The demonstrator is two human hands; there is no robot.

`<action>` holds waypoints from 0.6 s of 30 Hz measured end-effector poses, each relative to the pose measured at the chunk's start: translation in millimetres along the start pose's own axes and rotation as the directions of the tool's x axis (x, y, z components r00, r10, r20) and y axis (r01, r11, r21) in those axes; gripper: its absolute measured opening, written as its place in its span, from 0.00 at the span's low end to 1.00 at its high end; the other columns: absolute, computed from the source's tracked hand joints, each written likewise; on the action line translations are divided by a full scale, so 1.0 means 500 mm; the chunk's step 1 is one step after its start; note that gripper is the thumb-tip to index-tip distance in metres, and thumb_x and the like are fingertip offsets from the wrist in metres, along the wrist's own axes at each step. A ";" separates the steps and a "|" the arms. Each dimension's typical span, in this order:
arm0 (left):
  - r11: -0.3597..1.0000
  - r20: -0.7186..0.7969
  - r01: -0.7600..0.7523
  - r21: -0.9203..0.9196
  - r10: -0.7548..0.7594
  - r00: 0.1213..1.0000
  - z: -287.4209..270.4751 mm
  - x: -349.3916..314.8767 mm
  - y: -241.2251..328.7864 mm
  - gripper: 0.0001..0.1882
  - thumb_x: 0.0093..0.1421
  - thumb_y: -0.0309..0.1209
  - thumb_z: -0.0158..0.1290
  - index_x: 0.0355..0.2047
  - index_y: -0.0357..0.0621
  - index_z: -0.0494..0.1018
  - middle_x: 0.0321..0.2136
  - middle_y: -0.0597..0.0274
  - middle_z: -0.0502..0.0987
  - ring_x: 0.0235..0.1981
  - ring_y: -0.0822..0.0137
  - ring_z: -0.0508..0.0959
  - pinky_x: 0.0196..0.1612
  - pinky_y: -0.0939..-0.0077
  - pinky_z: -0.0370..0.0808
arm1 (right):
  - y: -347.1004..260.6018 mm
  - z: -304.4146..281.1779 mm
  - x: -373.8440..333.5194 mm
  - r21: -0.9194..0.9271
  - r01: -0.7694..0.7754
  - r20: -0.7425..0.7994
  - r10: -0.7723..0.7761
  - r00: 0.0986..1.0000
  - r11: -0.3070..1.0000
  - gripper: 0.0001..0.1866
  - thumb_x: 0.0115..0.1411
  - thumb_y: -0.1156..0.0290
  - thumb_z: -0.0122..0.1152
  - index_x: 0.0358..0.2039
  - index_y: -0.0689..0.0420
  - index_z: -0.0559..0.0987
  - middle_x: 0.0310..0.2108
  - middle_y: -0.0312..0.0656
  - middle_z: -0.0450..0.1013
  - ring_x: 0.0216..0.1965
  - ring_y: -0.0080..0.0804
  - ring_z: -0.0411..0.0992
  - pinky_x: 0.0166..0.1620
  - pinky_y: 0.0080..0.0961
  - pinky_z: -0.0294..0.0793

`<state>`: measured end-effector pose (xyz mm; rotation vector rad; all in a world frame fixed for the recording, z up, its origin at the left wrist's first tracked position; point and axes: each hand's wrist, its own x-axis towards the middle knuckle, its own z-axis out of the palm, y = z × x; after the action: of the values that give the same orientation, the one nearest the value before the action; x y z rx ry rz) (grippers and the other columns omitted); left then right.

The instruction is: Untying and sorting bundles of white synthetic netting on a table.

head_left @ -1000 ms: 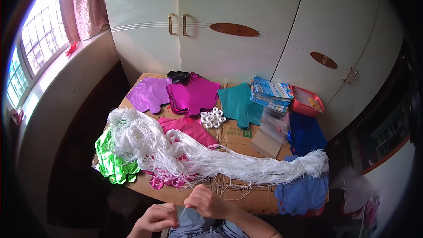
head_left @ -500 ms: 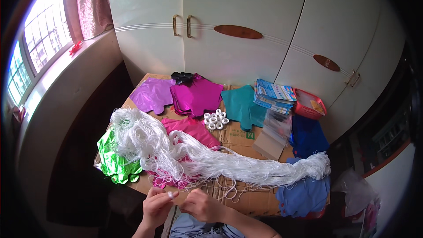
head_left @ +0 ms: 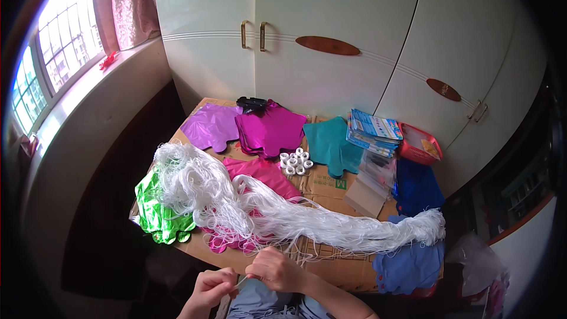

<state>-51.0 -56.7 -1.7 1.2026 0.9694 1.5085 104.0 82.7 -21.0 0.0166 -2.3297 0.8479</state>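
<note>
At six o'clock, the left hand [head_left: 214, 285] and right hand [head_left: 275, 270] pinch white string [head_left: 241, 282]; I judge it soft, light, best held short.

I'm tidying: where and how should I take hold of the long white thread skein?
Probably at the compact right end of the long white thread skein, coming from the right: strands bunch there on flat light-blue sheets, while the left end spreads in loose loops.
</note>
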 end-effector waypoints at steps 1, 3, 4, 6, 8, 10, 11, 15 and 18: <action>0.911 -0.051 0.022 -0.412 -0.047 0.998 0.008 -0.004 -0.004 0.12 0.58 0.34 0.51 0.23 0.39 0.75 0.18 0.59 0.75 0.23 0.67 0.66 0.28 0.71 0.63 | 0.002 0.006 0.000 0.019 -0.005 0.002 0.005 1.000 1.000 0.06 0.49 0.73 0.55 0.30 0.55 0.73 0.23 0.36 0.68 0.31 0.33 0.69 0.40 0.30 0.63; 0.861 -0.156 -0.088 -0.501 0.010 0.988 0.014 0.007 -0.012 0.14 0.60 0.36 0.48 0.23 0.41 0.73 0.16 0.61 0.73 0.21 0.69 0.64 0.26 0.72 0.59 | 0.003 0.022 0.006 -0.011 -0.011 -0.020 0.011 1.000 1.000 0.06 0.49 0.73 0.55 0.30 0.55 0.73 0.24 0.36 0.68 0.30 0.33 0.69 0.39 0.30 0.63; 0.848 -0.249 -0.110 -0.519 -0.027 0.968 0.017 0.011 -0.012 0.14 0.60 0.36 0.48 0.23 0.41 0.73 0.15 0.62 0.72 0.21 0.70 0.63 0.26 0.72 0.59 | 0.006 0.026 0.007 -0.029 -0.013 -0.031 0.012 0.999 0.999 0.06 0.49 0.73 0.55 0.30 0.55 0.73 0.24 0.37 0.68 0.30 0.34 0.69 0.38 0.30 0.63; 0.858 -0.281 -0.154 -0.490 0.012 0.960 0.000 0.009 -0.013 0.13 0.60 0.37 0.48 0.22 0.43 0.69 0.12 0.67 0.67 0.20 0.71 0.62 0.23 0.75 0.57 | 0.027 0.026 0.012 -0.009 -0.019 0.056 0.020 0.998 1.000 0.06 0.50 0.74 0.53 0.31 0.56 0.73 0.25 0.38 0.69 0.31 0.35 0.69 0.39 0.31 0.65; 0.801 -0.133 -0.194 -0.566 0.143 0.981 -0.010 0.000 0.007 0.14 0.60 0.36 0.48 0.19 0.45 0.66 0.11 0.68 0.65 0.18 0.72 0.61 0.21 0.76 0.57 | 0.073 0.026 0.018 -0.013 -0.027 0.078 0.028 0.997 1.000 0.07 0.51 0.75 0.51 0.32 0.57 0.74 0.27 0.41 0.70 0.33 0.37 0.70 0.40 0.32 0.66; 0.798 -0.021 -0.252 -0.547 0.288 0.958 -0.011 -0.007 0.048 0.16 0.59 0.36 0.48 0.16 0.48 0.63 0.09 0.69 0.63 0.14 0.73 0.60 0.19 0.76 0.56 | 0.142 0.038 0.023 -0.025 -0.029 0.048 0.030 0.998 0.999 0.09 0.51 0.76 0.49 0.33 0.59 0.74 0.29 0.43 0.72 0.35 0.39 0.70 0.42 0.33 0.67; 0.771 0.062 -0.293 -0.565 0.394 0.917 -0.020 -0.007 0.064 0.18 0.60 0.36 0.49 0.14 0.48 0.61 0.09 0.68 0.63 0.13 0.72 0.60 0.19 0.76 0.56 | 0.161 0.039 0.027 -0.058 -0.033 0.061 0.037 0.997 0.998 0.09 0.51 0.76 0.48 0.34 0.59 0.74 0.30 0.44 0.72 0.36 0.40 0.70 0.43 0.34 0.68; 0.587 -0.125 -0.529 -0.613 0.589 0.798 -0.053 -0.061 0.146 0.15 0.60 0.33 0.49 0.18 0.49 0.61 0.17 0.66 0.67 0.13 0.72 0.68 0.19 0.75 0.62 | 0.214 0.040 0.036 -0.076 -0.042 0.090 0.049 0.995 0.996 0.11 0.48 0.78 0.48 0.34 0.60 0.74 0.33 0.46 0.72 0.38 0.43 0.70 0.44 0.33 0.68; 0.436 -0.363 -0.733 -0.523 0.664 0.654 -0.111 -0.119 0.218 0.09 0.61 0.26 0.44 0.23 0.48 0.60 0.20 0.68 0.64 0.18 0.77 0.68 0.21 0.82 0.62 | 0.226 0.046 0.047 0.023 0.007 0.062 -0.009 0.998 1.000 0.11 0.47 0.79 0.49 0.33 0.60 0.74 0.32 0.46 0.72 0.38 0.42 0.71 0.43 0.33 0.69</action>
<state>-121.8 -141.9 76.8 1.0393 -0.1319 2.3318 47.0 163.5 -85.2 0.0630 -2.3763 0.8816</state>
